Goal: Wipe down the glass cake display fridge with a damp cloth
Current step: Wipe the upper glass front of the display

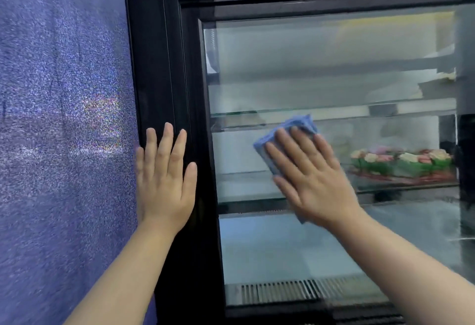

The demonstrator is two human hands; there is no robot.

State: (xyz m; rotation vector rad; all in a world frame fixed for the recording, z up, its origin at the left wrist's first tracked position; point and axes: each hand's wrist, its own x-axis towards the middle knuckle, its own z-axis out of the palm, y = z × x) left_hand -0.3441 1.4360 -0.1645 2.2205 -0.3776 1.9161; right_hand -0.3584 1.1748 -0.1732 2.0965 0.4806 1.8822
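The cake display fridge fills the right of the view, with a black frame [167,68] and a large glass pane [321,68]. My right hand [311,178] lies flat with straight fingers on a folded blue cloth [288,129], pressing it against the glass at mid height. Most of the cloth is hidden under the palm; its top and left edge show. My left hand [164,181] rests open and flat on the frame's left post, fingers pointing up.
Behind the glass are glass shelves [334,111] and a decorated cake [401,163] with flowers on the right of the lower shelf. A vent grille [282,292] runs along the fridge floor. A speckled blue-purple wall [64,145] stands left of the fridge.
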